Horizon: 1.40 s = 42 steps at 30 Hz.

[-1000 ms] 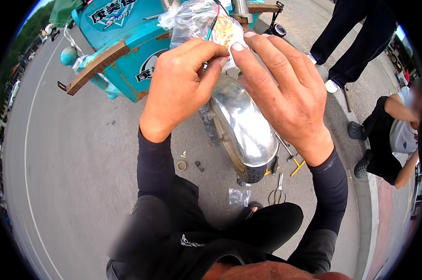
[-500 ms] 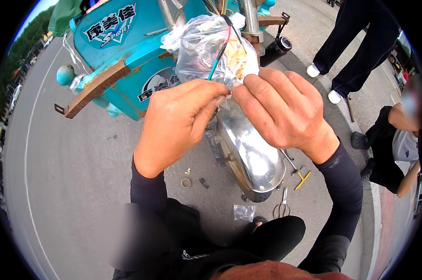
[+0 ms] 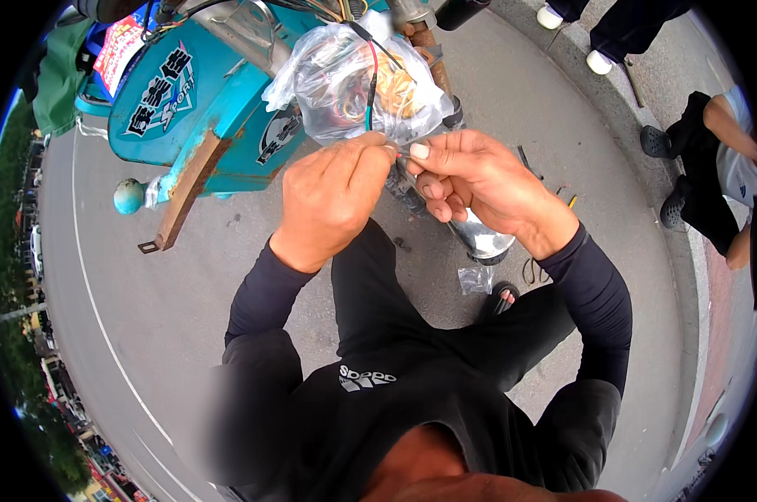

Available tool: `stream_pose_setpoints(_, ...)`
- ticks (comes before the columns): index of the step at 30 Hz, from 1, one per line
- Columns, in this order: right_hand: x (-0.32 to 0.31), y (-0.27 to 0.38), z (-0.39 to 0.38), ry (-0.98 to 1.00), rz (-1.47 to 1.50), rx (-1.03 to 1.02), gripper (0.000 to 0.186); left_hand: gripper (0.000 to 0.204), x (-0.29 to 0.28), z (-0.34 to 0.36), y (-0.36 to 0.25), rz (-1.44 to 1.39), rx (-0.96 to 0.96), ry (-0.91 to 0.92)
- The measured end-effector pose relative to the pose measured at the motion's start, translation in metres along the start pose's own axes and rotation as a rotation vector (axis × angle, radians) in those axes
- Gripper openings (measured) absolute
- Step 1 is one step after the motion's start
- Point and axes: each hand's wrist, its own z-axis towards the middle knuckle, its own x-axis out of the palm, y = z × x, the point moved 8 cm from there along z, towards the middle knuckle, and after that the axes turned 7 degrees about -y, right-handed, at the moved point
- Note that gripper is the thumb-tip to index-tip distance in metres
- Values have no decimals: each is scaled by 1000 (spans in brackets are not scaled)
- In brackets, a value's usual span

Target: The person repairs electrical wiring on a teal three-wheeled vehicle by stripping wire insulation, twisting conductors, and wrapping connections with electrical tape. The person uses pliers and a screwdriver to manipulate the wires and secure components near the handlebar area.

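A thin cable (image 3: 371, 88) with red, black and teal lengths hangs down in front of a clear plastic bag (image 3: 316, 92) that holds tangled wires and something yellowish. My left hand (image 3: 332, 192) is closed in a pinch on the lower part of this cable. Facing it, my right hand (image 3: 487, 184) pinches with thumb and forefinger at a small red wire end that shows between both hands. Its other fingers are loosely curled. The exact grip of the fingertips is partly hidden. Below the right hand is a shiny metal fender (image 3: 483, 238).
A teal vehicle body (image 3: 245, 109) with a rusty bracket (image 3: 190, 192) stands at upper left. A small clear packet (image 3: 475, 280) and scissors (image 3: 533, 272) lie on the pavement. One person sits by the kerb (image 3: 675, 209) at right; another person's legs (image 3: 638, 38) stand beyond.
My view has tilted, showing more of my torso and legs. The right hand has rolled over and its lower fingers have loosened. Both hands remain together at the wire.
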Motion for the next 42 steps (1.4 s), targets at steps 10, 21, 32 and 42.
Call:
stream_pose_setpoints(10, 49, 70, -27, -617, -1962, -1462, 40, 15, 18, 24, 59, -475, -81, 321)
stream_pose_setpoints(21, 27, 47, 22, -390, -2392, -1662, 28, 13, 82, 29, 111, -552, -334, 500)
stream_pose_setpoints(32, 70, 66, -2, -336, -2197, -1628, 27, 17, 29, 23, 90, -604, -63, 458)
stream_pose_setpoints(42, 74, 60, -35, -358, -1541, -1180, 15, 10, -12, -18, 59, -531, -305, 390)
